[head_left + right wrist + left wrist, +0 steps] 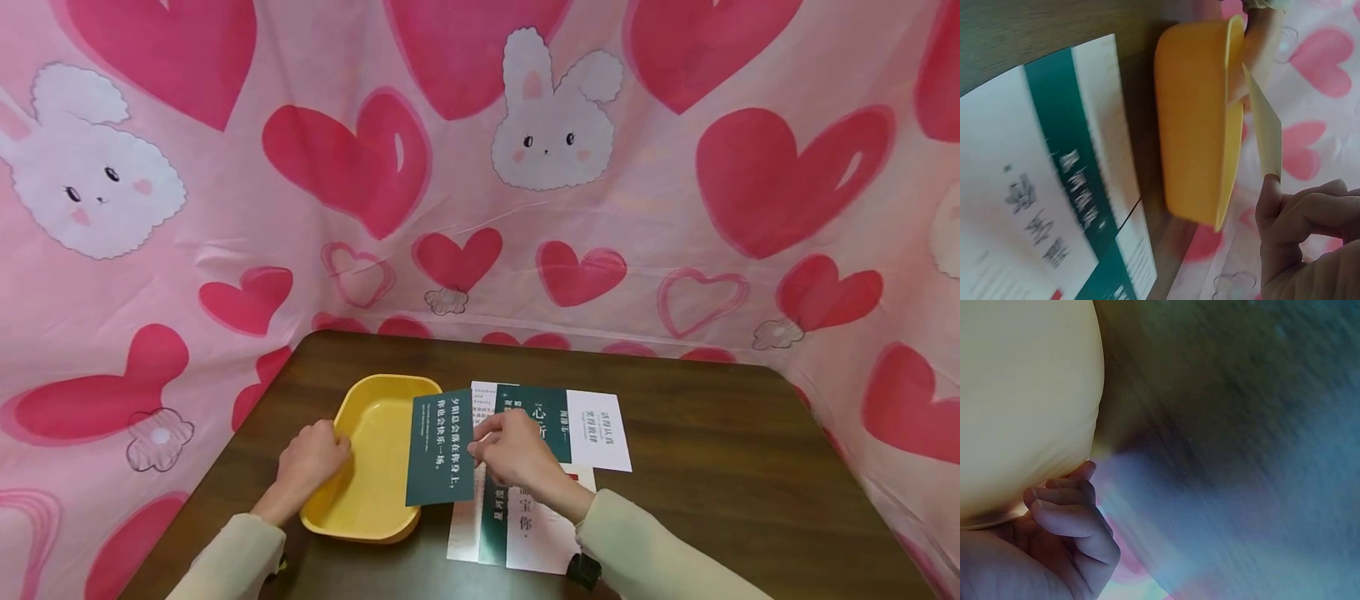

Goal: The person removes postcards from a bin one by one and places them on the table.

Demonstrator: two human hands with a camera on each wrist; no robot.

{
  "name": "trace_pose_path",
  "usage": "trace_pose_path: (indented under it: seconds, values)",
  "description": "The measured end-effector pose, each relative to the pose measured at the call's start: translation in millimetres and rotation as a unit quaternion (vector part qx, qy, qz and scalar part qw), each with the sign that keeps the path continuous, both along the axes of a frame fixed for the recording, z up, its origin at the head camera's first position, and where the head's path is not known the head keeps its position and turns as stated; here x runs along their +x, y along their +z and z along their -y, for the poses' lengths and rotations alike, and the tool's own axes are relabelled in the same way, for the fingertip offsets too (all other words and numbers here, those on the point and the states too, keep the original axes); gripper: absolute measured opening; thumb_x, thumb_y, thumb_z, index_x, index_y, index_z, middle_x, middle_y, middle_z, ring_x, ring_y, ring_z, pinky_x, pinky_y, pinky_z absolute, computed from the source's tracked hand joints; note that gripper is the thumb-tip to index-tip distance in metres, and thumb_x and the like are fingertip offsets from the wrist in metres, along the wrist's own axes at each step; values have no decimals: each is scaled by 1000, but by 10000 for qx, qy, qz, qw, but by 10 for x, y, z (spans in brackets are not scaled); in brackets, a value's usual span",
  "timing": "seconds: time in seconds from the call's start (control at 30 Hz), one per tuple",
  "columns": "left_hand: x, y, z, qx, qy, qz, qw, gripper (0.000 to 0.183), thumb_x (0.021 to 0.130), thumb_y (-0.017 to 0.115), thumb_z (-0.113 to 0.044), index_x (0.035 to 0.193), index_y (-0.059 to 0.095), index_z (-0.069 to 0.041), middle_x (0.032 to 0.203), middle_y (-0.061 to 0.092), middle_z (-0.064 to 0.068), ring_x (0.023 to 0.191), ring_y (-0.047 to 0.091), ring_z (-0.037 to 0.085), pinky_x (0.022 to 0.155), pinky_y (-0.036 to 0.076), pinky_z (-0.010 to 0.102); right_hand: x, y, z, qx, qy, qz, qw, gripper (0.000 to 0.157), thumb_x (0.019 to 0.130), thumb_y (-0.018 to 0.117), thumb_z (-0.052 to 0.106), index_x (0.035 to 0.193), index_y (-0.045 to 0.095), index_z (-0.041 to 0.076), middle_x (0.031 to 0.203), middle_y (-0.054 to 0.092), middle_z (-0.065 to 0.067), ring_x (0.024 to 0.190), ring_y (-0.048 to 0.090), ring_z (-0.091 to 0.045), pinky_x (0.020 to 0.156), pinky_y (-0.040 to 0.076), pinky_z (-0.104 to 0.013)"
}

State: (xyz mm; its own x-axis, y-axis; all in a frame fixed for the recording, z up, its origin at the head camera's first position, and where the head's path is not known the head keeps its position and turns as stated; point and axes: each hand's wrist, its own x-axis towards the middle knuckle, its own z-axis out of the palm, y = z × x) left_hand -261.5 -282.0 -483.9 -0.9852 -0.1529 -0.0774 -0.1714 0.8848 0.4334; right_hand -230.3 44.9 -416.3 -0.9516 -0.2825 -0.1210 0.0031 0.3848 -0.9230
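Note:
My right hand (517,454) pinches a dark green card (423,479) printed with white characters. The card hangs over the right edge of a yellow plastic basin (367,467); in the right wrist view its pale back (1266,134) stands above the basin's rim, between thumb and fingers. On the basin's left side, my left hand (311,458) grips the rim. Curled fingers (1072,519) show against the basin's outer wall (1029,394) in the left wrist view. Beneath my right hand lie several overlapping white and green cards (609,437), partly hidden by that hand and forearm.
The basin and cards rest on a dark brown wooden table (720,483). A pink cloth (465,183) with hearts and rabbits hangs behind the table and along both sides. A dark watch-like band (583,571) sits at my right wrist.

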Motion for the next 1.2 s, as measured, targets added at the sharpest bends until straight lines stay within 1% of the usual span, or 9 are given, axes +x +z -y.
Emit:
trace_pose_path:
  seconds: [0.13,0.33,0.57,0.73,0.83,1.0,1.07,1.2]
  values:
    - [7,9,31,29,6,1,10000,22,97,58,-16,80,57,-1,67,51,10,57,52,25,53,43,36,17,-45,-167,-50,-109,-60,9999,18,97,73,5,112,70,-5,79,73,-8,46,47,-11,47,41,-24]
    - [5,18,43,43,3,56,10000,23,98,57,-16,82,58,-1,68,52,10,57,52,24,54,44,36,42,-116,-388,-202,-333,125,9992,20,98,70,1,115,67,-8,82,74,-10,44,42,-10,47,35,-23]
    - [29,2,37,161,50,160,9997,20,98,59,-14,87,60,2,69,52,11,58,53,24,56,46,35,113,-196,-570,-84,-643,198,9977,18,97,70,2,114,69,-6,81,72,-10,47,46,-13,47,37,-23]
    - [36,-1,23,227,64,219,9995,20,99,59,-14,90,60,3,70,52,11,59,53,24,57,48,35,169,-243,-720,-105,-834,359,9958,20,97,70,2,115,69,-7,80,72,-10,44,40,-13,45,33,-24]
    - [37,2,15,205,41,192,9996,20,99,59,-15,89,60,3,70,52,11,59,53,25,57,47,35,197,-283,-818,-122,-1009,427,9939,18,96,69,0,112,69,-6,78,70,-11,44,38,-13,45,31,-25]
    - [22,13,16,141,11,124,9998,21,99,59,-16,90,60,3,70,52,11,58,53,25,56,47,36,215,-375,-961,-61,-1285,412,9908,14,92,68,-3,105,70,-7,74,67,-10,45,40,-13,43,31,-24]
    - [20,16,16,132,28,144,9998,21,99,59,-16,90,60,3,70,52,11,58,53,25,57,47,35,223,-422,-1018,-75,-1341,420,9901,14,91,68,-3,104,69,-8,74,67,-9,45,40,-13,43,30,-23]
    - [19,15,7,53,15,160,9999,22,99,59,-17,90,61,3,70,52,11,58,53,25,57,46,36,265,-519,-1156,-77,-1367,583,9889,14,91,66,-3,103,68,-9,73,66,-10,44,36,-11,42,26,-23]
